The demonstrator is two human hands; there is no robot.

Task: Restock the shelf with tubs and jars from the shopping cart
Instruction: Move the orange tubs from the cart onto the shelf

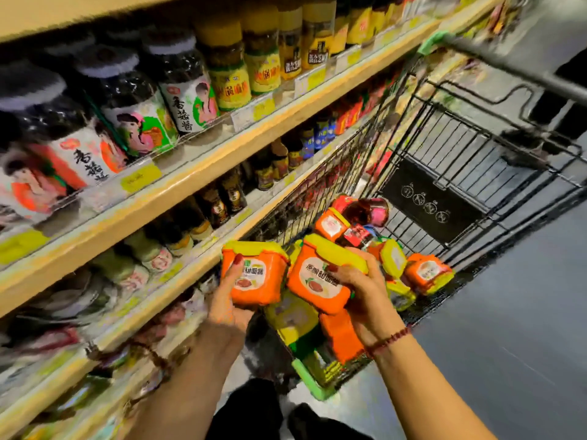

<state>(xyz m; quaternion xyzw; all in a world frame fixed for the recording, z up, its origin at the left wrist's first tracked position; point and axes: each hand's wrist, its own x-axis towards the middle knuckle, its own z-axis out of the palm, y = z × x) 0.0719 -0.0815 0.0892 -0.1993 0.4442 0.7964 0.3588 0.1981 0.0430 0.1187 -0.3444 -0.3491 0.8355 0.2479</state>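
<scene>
Above the near end of the shopping cart (336, 160), two orange tubs with yellow lids are held up. The left fingers (237, 265) are curled round the left tub (257, 274), with the thumb laid across its label. The right fingers (344, 270) are wrapped over the lid edge of the right tub (317, 282), which is tilted. The left hand (228, 309) is seen just beside the front edge of the lower shelf (178, 274); the right hand (362, 293) is over the cart. More tubs (427, 273) and a dark jar (368, 211) are left in the cart. The lifting-out step is judged done. Next, both tubs are to be carried to the shelf and set upright, labels forward.
</scene>
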